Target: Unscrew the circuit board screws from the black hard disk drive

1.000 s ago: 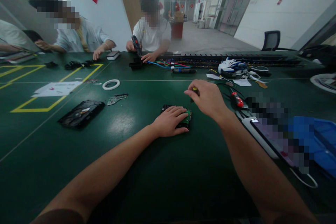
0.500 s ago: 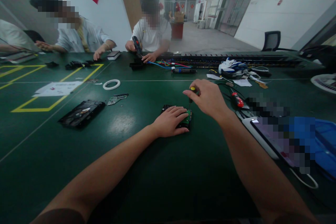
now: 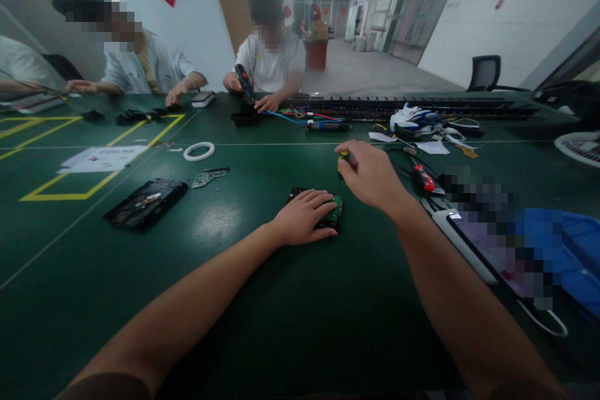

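Note:
A black drive-like device with a green circuit board (image 3: 335, 214) lies on the green table (image 3: 262, 300). My left hand (image 3: 305, 215) rests over it with the fingers spread, covering much of its left part. My right hand (image 3: 368, 175) is closed around the yellow and black handle of a small screwdriver (image 3: 344, 156). The screwdriver stands about upright above the right end of the board. Its thin shaft points down towards the board, and I cannot tell whether the tip touches it.
To the left are an opened black drive (image 3: 147, 201), a loose circuit board (image 3: 210, 177), a white ring (image 3: 199, 150) and papers (image 3: 103, 158). On the right are a red screwdriver (image 3: 424, 178), gloves (image 3: 412, 119) and a blue tray (image 3: 581, 244). People work across the table.
The fingers of my right hand have shifted around the screwdriver's handle, showing more of its yellow and black side. My left hand and the device have stayed in place.

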`<action>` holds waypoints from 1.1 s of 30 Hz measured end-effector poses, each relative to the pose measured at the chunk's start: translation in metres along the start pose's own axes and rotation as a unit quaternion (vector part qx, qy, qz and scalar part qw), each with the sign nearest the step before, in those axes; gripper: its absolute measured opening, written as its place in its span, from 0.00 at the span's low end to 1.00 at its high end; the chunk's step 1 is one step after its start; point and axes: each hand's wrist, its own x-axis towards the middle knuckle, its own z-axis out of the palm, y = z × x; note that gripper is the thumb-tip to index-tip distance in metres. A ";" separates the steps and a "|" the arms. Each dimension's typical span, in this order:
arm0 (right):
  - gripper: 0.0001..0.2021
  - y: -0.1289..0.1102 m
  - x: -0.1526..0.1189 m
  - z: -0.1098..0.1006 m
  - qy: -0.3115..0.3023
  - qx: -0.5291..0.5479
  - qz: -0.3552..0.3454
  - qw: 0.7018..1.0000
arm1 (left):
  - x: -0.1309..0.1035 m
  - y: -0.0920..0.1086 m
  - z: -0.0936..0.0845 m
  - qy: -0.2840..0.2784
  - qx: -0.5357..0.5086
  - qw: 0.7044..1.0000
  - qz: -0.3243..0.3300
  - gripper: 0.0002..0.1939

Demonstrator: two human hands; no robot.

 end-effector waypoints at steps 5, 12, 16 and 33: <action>0.06 -0.001 -0.001 0.001 0.004 -0.003 -0.001 1.000 | 0.000 0.000 0.000 0.003 0.004 1.000 0.001 0.38; 0.13 0.002 0.000 0.000 0.003 0.005 0.019 1.000 | 0.001 0.000 0.000 0.001 0.005 1.000 0.003 0.38; 0.07 0.000 0.000 0.002 0.010 0.000 0.002 1.000 | 0.000 0.000 0.000 0.003 -0.001 1.000 0.001 0.38; 0.06 0.002 0.000 0.000 0.017 -0.008 0.010 1.000 | 0.000 0.000 -0.001 0.003 -0.001 1.000 0.002 0.37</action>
